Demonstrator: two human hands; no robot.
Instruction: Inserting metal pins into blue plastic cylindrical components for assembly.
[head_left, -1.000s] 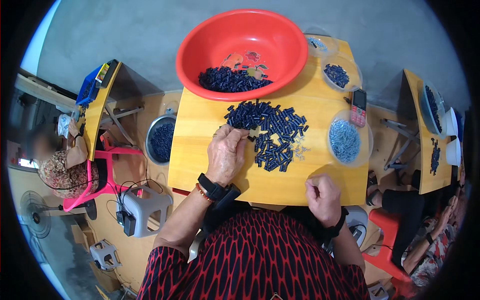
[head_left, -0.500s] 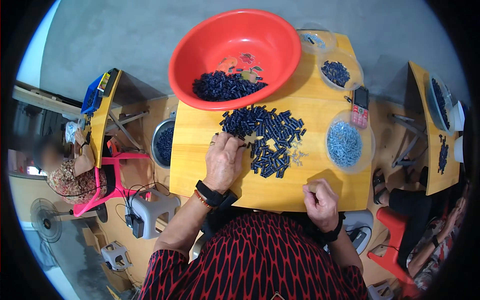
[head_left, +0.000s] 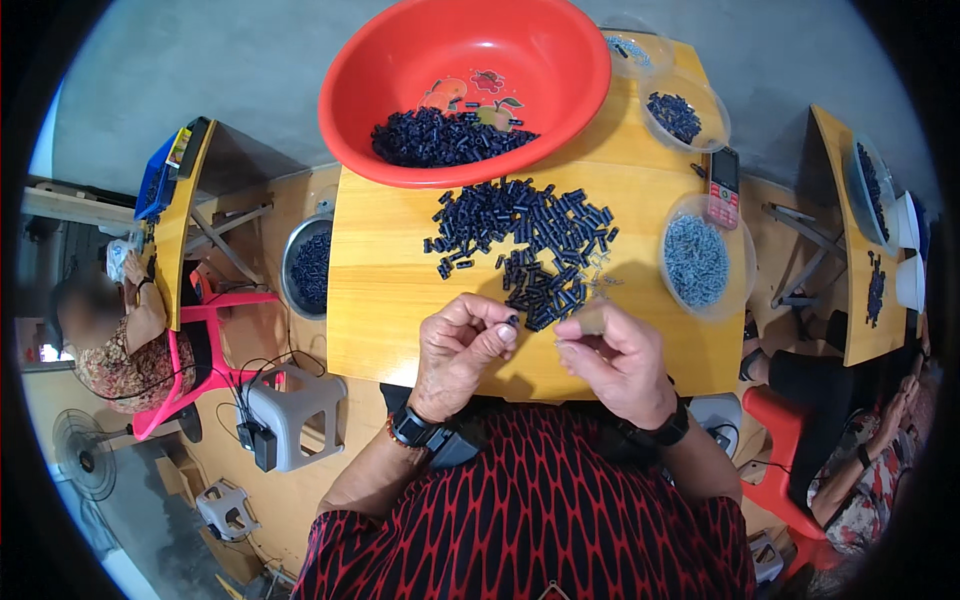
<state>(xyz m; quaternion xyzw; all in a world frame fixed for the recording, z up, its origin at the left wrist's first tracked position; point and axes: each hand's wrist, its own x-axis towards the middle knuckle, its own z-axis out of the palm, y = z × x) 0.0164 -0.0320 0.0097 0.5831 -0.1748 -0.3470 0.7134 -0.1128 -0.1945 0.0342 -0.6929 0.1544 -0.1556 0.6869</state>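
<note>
Close to the table's near edge, my left hand (head_left: 460, 355) pinches a small dark cylindrical piece (head_left: 513, 321) between thumb and index finger. Facing it, a short gap to the right, my right hand (head_left: 622, 362) has thumb and forefinger pressed together; whatever is between them is too small to make out. Just beyond both hands spreads a pile of dark blue-black cylindrical pieces (head_left: 530, 235). A few small silvery pieces (head_left: 600, 277) lie at its right side. To the right, a clear bowl (head_left: 738, 285) holds many small silvery pieces (head_left: 695, 260).
A big red basin (head_left: 345, 110) with more dark pieces stands at the far side. A phone (head_left: 723, 188) rests by the clear bowl; another bowl (head_left: 718, 115) of dark pieces sits behind. A metal bowl (head_left: 290, 285) is left of the table. Co-workers (head_left: 125, 340) sit either side.
My left hand has drawn back from the pile with a dark piece in its fingertips. My right hand has moved up and left towards it. The view has shifted slightly.
</note>
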